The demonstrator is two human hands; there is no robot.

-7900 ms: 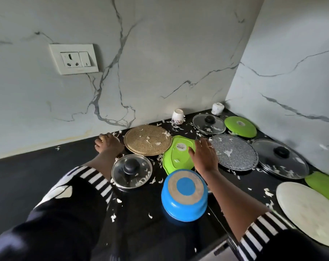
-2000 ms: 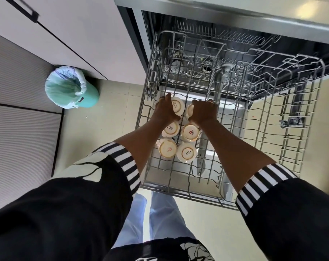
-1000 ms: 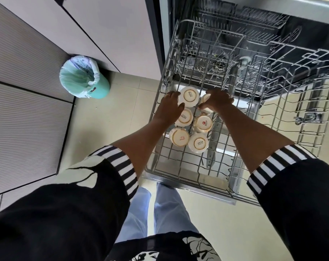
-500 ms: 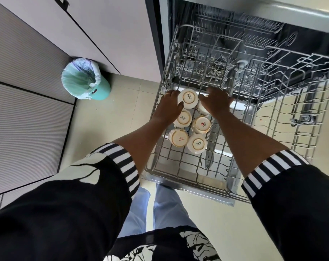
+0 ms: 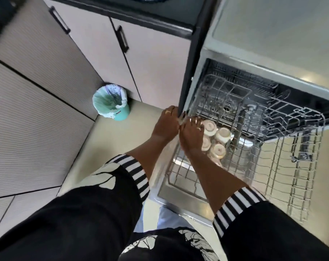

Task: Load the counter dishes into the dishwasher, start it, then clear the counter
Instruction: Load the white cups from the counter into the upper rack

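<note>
At the left rim of the rack (image 5: 301, 176), beside 4 upturned cups (image 5: 209, 127) seated inside: see right hand (image 5: 191, 136) with fingers loose, holding nothing; cannot tell grip of left hand (image 5: 167, 123) for blur. Probably best to check cups sit steady, then lift clear gently. Mind black frame (image 5: 190, 72) just beside left hand, open door (image 5: 178, 196) below, bin (image 5: 111, 104) near.
</note>
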